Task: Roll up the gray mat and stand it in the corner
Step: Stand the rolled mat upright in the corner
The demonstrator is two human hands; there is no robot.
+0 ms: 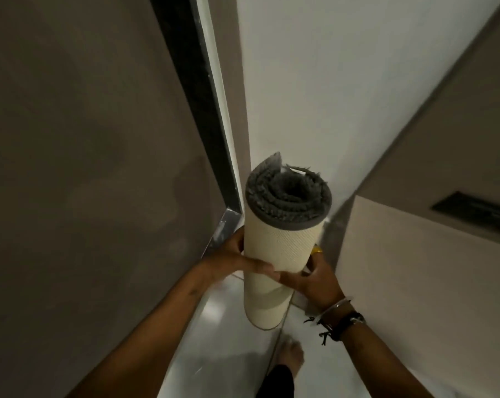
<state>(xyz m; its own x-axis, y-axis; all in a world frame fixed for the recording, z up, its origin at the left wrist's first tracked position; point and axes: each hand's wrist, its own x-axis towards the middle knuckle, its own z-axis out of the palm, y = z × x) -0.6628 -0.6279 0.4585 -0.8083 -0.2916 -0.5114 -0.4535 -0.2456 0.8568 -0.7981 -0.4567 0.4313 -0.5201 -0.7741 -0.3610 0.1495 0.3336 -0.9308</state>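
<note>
Head cam, looking down: the gray mat (283, 242) is rolled into a tight tube, cream backing outside, gray pile spiralled at the top end. It's upright over the glossy white floor (225, 326), right by the white wall (314, 96). Left hand (237, 261) and right hand (314, 278) both wrap around its middle. A bare foot (291, 354) shows below.

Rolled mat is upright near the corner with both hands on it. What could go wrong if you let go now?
The mat could unroll, since only the left hand and right hand hold it closed. It also looks tilted on the glossy floor, so its base may slide or tip before leaning on the white wall.
</note>
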